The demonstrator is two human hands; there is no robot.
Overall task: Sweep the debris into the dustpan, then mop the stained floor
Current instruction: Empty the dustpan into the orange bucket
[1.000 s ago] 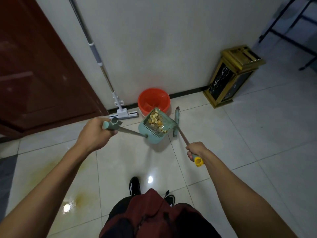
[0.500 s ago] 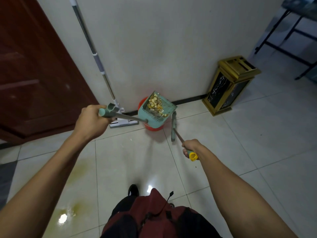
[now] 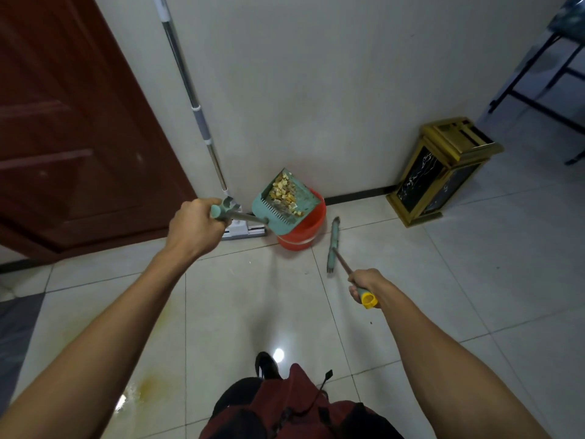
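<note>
Your left hand (image 3: 194,228) grips the dustpan (image 3: 286,202) of debris (image 3: 285,193) above the red bucket (image 3: 304,229); your right hand (image 3: 364,282) grips the broom (image 3: 334,245).

Dim indoor light, ceiling glare on floor tiles (image 3: 278,354), wide-angle edge warp.

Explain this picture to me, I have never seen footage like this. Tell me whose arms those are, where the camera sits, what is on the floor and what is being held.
No machine here: a camera worn on a person's head looks down at their own arms. The left hand grips the handle of a dustpan full of debris, raised over an orange bucket. The right hand grips a broom. A mop leans on the wall, a gold bin stands to the right, and yellow stains mark the tiled floor.
</note>
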